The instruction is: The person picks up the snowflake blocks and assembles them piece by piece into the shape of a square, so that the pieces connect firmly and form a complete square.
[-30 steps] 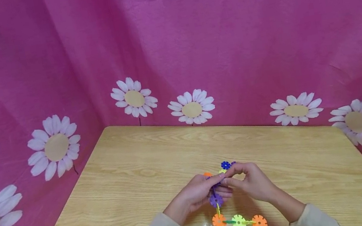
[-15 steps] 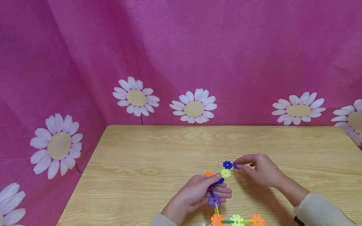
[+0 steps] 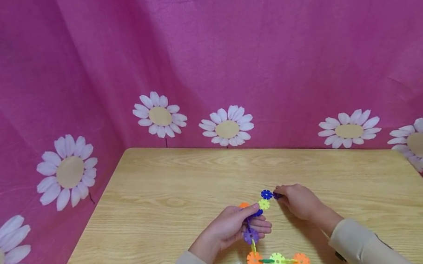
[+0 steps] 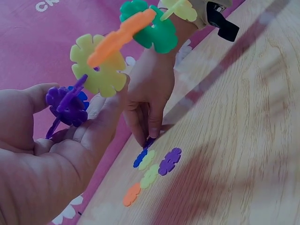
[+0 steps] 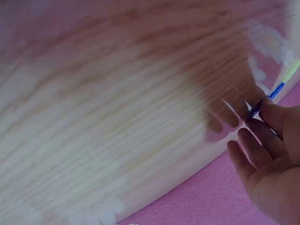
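My left hand [image 3: 228, 229] holds a chain of interlocking flower-shaped plastic discs [image 3: 254, 261], thumb over a blue disc at its upper end. The chain's orange, yellow, green and purple discs hang down and run to the right above the table. In the left wrist view, a purple disc [image 4: 70, 107] of the chain sits between thumb and fingers. At the far side of the loose pieces, my right hand [image 3: 302, 203] pinches a dark purple disc [image 4: 149, 142] by its edge at the tabletop. Beside it lies a loose blue disc [image 3: 266, 194].
Loose yellow [image 4: 149, 176], purple [image 4: 169, 161] and orange [image 4: 132, 194] discs lie on the wooden table [image 3: 163, 197], partly hidden by my left hand in the head view. A pink cloth with printed daisies [image 3: 226, 128] surrounds the back and left edges.
My right hand has gone from beside my left fingers out to the right, and its fingers have closed on the dark purple disc. The left hand and chain stay nearly still.
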`<state>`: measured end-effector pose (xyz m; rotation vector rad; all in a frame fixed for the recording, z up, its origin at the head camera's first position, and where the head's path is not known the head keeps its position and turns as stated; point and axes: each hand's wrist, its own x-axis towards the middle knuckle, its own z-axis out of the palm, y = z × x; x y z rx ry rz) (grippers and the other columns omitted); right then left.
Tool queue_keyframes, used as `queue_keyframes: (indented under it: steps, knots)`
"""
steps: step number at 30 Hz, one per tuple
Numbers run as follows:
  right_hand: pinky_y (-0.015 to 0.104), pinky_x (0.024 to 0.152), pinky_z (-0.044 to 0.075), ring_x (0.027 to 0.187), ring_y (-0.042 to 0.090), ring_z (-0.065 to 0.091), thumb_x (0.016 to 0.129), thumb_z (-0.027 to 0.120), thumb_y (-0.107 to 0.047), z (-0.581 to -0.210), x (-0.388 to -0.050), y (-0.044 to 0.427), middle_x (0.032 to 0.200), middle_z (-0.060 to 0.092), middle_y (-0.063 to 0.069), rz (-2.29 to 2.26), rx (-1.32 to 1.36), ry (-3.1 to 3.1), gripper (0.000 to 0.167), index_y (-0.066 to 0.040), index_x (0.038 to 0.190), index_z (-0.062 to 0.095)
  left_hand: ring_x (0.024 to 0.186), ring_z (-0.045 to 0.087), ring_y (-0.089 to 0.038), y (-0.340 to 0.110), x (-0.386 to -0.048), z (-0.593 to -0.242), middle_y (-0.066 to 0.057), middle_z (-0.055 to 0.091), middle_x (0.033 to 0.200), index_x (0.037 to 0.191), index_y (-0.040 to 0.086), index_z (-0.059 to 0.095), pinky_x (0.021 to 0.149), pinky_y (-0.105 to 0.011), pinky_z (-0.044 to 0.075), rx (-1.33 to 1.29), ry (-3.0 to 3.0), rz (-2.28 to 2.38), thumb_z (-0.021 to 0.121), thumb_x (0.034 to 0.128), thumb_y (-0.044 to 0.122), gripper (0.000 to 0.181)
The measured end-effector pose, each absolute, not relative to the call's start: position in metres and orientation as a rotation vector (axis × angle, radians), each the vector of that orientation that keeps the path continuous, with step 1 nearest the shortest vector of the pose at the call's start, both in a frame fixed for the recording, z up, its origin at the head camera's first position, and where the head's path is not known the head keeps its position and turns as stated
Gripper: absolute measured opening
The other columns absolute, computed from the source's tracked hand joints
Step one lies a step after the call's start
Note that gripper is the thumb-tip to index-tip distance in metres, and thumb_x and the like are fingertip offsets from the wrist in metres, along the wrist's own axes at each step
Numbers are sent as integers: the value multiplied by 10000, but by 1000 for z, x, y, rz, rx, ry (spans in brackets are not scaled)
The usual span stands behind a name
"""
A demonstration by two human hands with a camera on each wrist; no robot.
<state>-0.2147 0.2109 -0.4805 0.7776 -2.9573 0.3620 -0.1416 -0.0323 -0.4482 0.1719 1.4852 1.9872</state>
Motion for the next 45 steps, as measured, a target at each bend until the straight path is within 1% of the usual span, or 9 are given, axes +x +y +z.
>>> queue_keyframes:
  steps: [7, 13, 20, 25, 30, 35, 41, 43, 45]
  knots:
    - [471, 896, 599, 974, 294, 722, 910, 680, 19, -476, -215, 207, 1031, 756, 134, 419, 727, -2950, 172, -13, 1068, 739, 977, 749, -254, -33, -141, -447, -248, 732, 1071, 1092, -106, 654, 873, -363, 620, 178, 1495, 1987, 546, 1033, 334, 456]
    - [484, 906, 592, 986, 322, 704, 870, 711, 54, -474, -220, 206, 1042, 732, 174, 484, 722, -2964, 220, 27, 1088, 719, 966, 752, -239, -33, -142, -447, -246, 732, 1074, 1108, -115, 645, 873, -359, 619, 177, 1479, 1985, 544, 1035, 329, 461]
    - [486, 924, 585, 1013, 329, 708, 895, 699, 23, -471, -222, 203, 1070, 744, 162, 434, 709, -3021, 208, 0, 1100, 722, 954, 754, -230, -34, -144, -447, -232, 740, 1058, 1123, -131, 636, 872, -361, 619, 179, 1472, 1987, 535, 1040, 323, 473]
    - [491, 922, 583, 993, 323, 694, 880, 704, 46, -466, -222, 202, 1045, 719, 171, 443, 717, -3018, 217, 17, 1095, 716, 972, 751, -241, -34, -144, -446, -236, 737, 1068, 1147, -147, 622, 877, -359, 617, 188, 1486, 1978, 537, 1038, 333, 500]
    - [466, 879, 594, 905, 278, 661, 843, 731, 57, -466, -220, 202, 973, 657, 151, 452, 734, -2985, 251, 16, 1090, 716, 962, 753, -229, -35, -143, -446, -234, 738, 1069, 1157, -153, 614, 863, -348, 621, 182, 1487, 1973, 539, 1037, 336, 509]
    - [404, 790, 591, 830, 225, 621, 803, 776, 44, -464, -218, 204, 896, 627, 107, 485, 726, -2942, 203, -9, 997, 747, 964, 752, -232, -36, -142, -447, -234, 738, 1068, 1144, -143, 621, 860, -346, 622, 171, 1485, 1976, 533, 1040, 325, 488]
    - [270, 630, 563, 734, 126, 655, 872, 744, -45, -450, -206, 202, 830, 738, 36, 845, 600, -2960, 33, -55, 895, 766, 969, 750, -234, -37, -142, -447, -228, 740, 1069, 1168, -161, 601, 870, -355, 619, 164, 1480, 1974, 533, 1041, 328, 509]
    - [260, 613, 571, 726, 133, 669, 892, 736, -82, -442, -198, 202, 831, 753, 45, 1034, 535, -2957, 54, -44, 920, 762, 972, 750, -237, -37, -142, -447, -230, 739, 1071, 1170, -164, 598, 873, -360, 618, 166, 1482, 1974, 534, 1039, 332, 516]
    - [280, 644, 611, 745, 180, 700, 908, 727, -98, -435, -192, 202, 852, 757, 80, 1275, 466, -2935, 106, -9, 961, 749, 981, 748, -239, -38, -142, -447, -232, 736, 1080, 1167, -156, 602, 880, -362, 616, 163, 1483, 1973, 546, 1032, 342, 520]
